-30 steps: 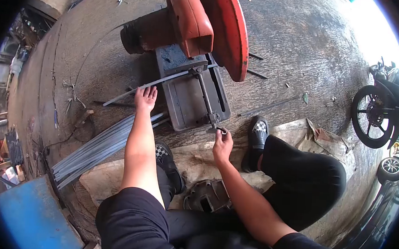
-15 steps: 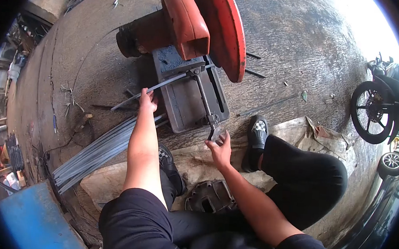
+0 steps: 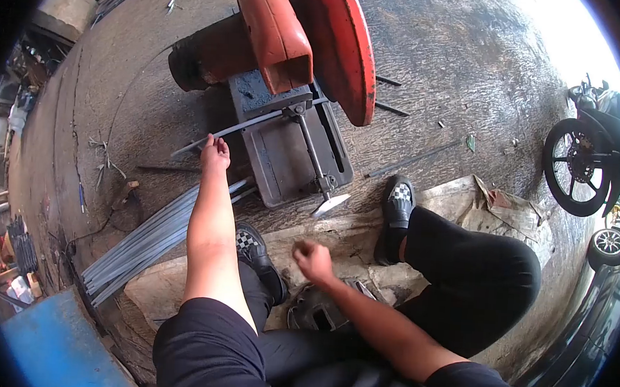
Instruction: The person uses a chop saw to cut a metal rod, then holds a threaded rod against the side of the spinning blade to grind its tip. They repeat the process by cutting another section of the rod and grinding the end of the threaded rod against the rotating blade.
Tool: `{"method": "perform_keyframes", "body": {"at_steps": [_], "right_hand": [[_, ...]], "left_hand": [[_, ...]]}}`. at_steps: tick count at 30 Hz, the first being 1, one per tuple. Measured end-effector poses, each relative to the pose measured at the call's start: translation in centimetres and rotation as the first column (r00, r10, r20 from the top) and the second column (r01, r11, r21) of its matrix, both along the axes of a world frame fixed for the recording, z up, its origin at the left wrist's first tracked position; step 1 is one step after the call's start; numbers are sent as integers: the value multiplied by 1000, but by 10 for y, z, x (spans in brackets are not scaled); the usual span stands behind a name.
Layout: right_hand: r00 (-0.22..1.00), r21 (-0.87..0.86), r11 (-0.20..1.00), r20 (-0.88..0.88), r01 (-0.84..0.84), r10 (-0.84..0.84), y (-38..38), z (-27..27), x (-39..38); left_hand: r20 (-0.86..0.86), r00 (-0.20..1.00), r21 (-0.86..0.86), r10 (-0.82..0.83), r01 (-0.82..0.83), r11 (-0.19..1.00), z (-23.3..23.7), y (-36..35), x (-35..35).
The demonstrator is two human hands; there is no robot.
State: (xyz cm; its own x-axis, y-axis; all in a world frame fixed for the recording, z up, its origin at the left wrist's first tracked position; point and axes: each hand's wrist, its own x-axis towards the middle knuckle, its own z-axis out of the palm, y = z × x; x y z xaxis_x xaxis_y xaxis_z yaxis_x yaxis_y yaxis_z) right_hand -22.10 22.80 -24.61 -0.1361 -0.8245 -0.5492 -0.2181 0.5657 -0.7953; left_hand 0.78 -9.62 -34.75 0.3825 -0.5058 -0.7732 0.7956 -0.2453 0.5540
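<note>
My left hand (image 3: 215, 152) is at the outer part of a thin metal rod (image 3: 247, 124), its fingers curled against it. The rod runs into the clamp of a cut-off saw with a red guard (image 3: 337, 46) and a grey base (image 3: 287, 160). A clamp screw (image 3: 311, 147) lies along the base and ends in a flat handle (image 3: 331, 205). My right hand (image 3: 313, 261) is closed below that handle, apart from it; whether anything is inside the fingers is hidden.
A bundle of grey rods (image 3: 143, 244) lies on the floor at left, beside a cloth sheet (image 3: 437, 201). Short dark pieces (image 3: 391, 109) lie right of the saw. A motorcycle (image 3: 581, 164) stands at far right, a blue panel (image 3: 63, 341) at lower left.
My right hand has left the clamp handle, moved down and towards me, and closed. The handle has turned. My left hand has shifted slightly left, still at the rod.
</note>
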Motion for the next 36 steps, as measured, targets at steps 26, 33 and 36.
{"method": "perform_keyframes", "body": {"at_steps": [26, 33, 36], "right_hand": [[582, 333, 911, -702, -241, 411, -279, 25, -397], [766, 281, 854, -614, 438, -191, -210, -120, -384], [489, -22, 693, -692, 721, -531, -202, -125, -373]], "left_hand": [[-69, 805, 246, -589, 586, 772, 17, -5, -12], [20, 984, 102, -178, 175, 979, 18, 0, -14], [28, 957, 123, -288, 283, 951, 30, 5, -20]]}}
